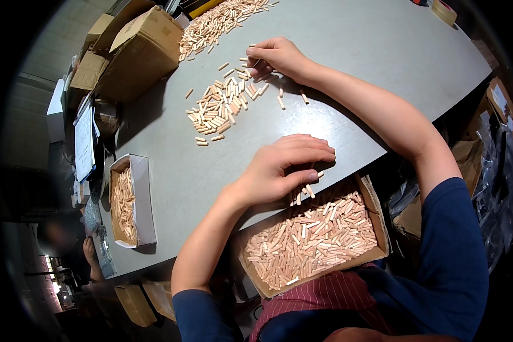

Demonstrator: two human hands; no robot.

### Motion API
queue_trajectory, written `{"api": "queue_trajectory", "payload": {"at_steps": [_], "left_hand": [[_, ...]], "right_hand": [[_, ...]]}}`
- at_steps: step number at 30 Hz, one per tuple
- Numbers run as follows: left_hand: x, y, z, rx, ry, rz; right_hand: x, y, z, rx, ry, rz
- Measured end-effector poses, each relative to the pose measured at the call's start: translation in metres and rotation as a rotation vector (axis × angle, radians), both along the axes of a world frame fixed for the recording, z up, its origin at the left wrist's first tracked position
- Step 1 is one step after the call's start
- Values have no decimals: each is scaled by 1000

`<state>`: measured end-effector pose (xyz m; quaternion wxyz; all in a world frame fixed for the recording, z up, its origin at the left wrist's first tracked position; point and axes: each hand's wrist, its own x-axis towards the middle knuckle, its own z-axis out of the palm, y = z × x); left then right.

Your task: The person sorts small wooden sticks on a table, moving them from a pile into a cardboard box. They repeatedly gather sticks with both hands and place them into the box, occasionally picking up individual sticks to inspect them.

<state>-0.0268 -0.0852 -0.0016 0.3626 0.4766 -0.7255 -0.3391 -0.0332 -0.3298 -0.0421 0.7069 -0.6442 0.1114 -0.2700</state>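
Note:
My left hand [285,166] is at the near table edge, palm down, fingers stretched out and thumb apart. A few short wooden dowels [309,191] show under its thumb, at the lip above an open cardboard box [380,225] full of dowels [313,239]. Farther up the table my right hand [276,58] has its fingers curled and its thumb against the index finger; whatever they hold, if anything, is hidden. Beside it a loose pile of dowels [219,105] spreads over the grey table [347,45]. Single dowels [281,102] lie below the right wrist.
A bigger heap of dowels [222,23] is at the far edge, next to a large cardboard carton [139,57]. On the left stands a white box [145,199] of dowels. A tape roll [443,12] sits far right. Another person [68,242] is at the lower left.

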Motion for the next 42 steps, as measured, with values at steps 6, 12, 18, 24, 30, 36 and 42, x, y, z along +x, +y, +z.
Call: {"api": "queue_trajectory", "payload": {"at_steps": [6, 12, 18, 24, 30, 36, 42], "left_hand": [[3, -1, -5, -14, -5, 1], [2, -3, -6, -42, -8, 2], [1, 0, -8, -62, -16, 5], [2, 12, -7, -123, -91, -146], [-25, 63, 2, 164, 273, -239], [35, 75, 7, -94, -88, 481], [161, 37, -48, -249, -693, 922]], "right_hand": [[2, 0, 0, 11, 1, -10], [3, -3, -3, 20, 8, 2], [2, -1, -2, 16, 5, 27], [1, -4, 0, -22, 34, 33], [-5, 1, 10, 77, 38, 19], [-6, -19, 17, 127, -68, -204], [3, -56, -12, -140, -20, -526]]}}
